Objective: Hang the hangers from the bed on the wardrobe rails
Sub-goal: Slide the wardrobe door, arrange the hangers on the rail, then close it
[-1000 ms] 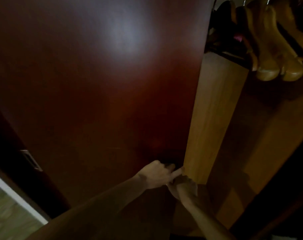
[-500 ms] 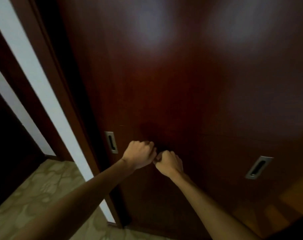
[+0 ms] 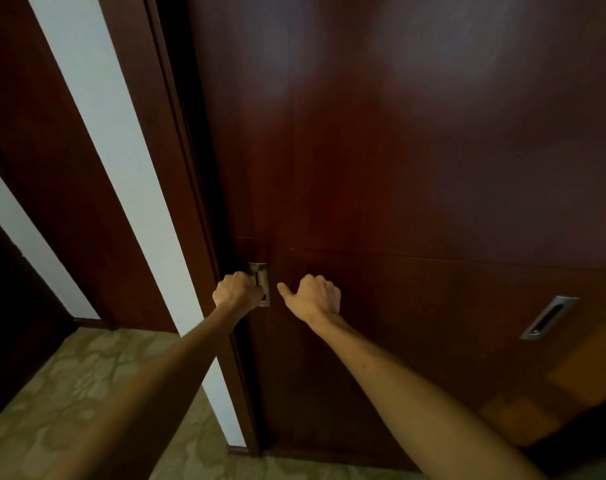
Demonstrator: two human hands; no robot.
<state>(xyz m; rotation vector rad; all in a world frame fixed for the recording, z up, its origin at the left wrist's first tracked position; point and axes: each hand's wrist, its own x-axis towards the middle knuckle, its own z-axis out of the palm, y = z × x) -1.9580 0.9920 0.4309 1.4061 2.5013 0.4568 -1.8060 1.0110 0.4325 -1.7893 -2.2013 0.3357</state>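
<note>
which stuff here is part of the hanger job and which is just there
Part of the job:
- wardrobe door
- left pull, with left hand at it
- right hand, fingers curled against the door
No hangers in view.

Just there:
- right pull
- white wall strip
- patterned floor

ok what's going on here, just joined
A person stands at a dark wooden sliding wardrobe door. The left hand has its fingers at the recessed metal pull near the door's left edge. The right hand is curled against the panel beside it, thumb out, holding nothing. A second pull sits further right. No hangers or rails are in view.
</note>
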